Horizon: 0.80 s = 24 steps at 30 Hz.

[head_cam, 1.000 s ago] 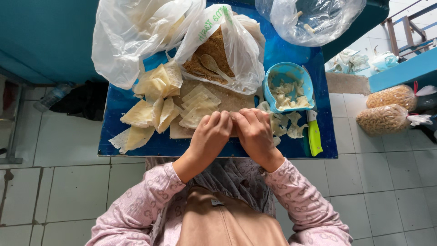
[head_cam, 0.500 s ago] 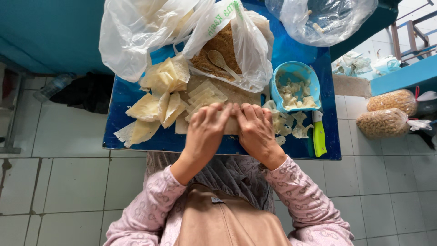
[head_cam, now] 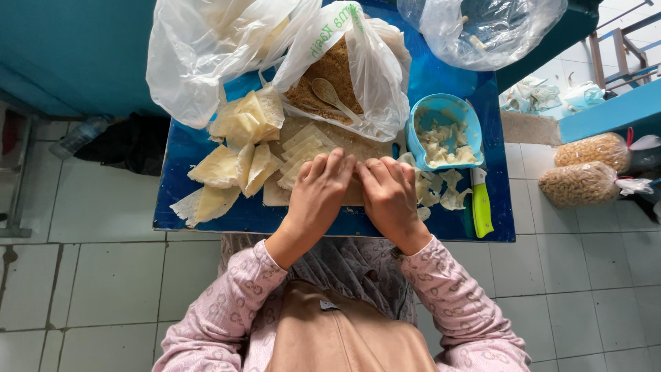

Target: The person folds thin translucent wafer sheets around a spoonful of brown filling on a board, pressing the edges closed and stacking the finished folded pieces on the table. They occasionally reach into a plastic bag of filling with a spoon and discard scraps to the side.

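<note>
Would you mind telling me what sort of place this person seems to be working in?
Probably a home kitchen or small snack-making spot. Both hands work on a wooden board on a low blue table, beside thin dough sheets and a bag of brown filling; packed bags of snacks lie on the tiled floor.

person's clothing: long pink sleeves w/ small darker floral-type print, cuffs end at wrists. left hand (head_cam: 318,193) and right hand (head_cam: 390,200) both bare, no gloves, no rings or watch seen. tan/beige plain garment at chest, grey patterned fabric over lap below the sleeves.
</note>
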Available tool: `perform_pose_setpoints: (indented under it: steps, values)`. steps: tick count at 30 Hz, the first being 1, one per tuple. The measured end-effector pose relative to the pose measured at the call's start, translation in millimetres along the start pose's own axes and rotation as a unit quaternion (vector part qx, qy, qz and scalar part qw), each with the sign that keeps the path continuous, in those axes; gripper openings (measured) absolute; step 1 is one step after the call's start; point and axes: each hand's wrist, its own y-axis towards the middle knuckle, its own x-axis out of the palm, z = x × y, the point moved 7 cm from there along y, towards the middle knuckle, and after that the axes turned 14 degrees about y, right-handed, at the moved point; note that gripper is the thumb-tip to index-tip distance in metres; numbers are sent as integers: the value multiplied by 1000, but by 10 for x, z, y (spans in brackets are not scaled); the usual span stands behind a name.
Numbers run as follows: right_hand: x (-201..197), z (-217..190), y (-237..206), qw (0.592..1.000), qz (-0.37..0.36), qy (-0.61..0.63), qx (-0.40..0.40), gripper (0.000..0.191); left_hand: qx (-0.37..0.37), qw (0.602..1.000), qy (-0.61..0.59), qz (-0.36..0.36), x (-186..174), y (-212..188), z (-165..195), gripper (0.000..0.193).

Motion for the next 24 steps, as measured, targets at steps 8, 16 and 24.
perform_pose_setpoints:
  steps: [8,16,24]
  values:
    - [40,197,137,998,-22,51,20,16,-144,988,-49,20,-202,-52,-679,45]
    - [-608,2120,725,954,-122,-163,221,20,-186,979,-79,26,-377,-28,-1037,29]
    - [-602,1423,892,997,-30,-42,62,15,-200,971,-135,0,-103,25,-1053,11]
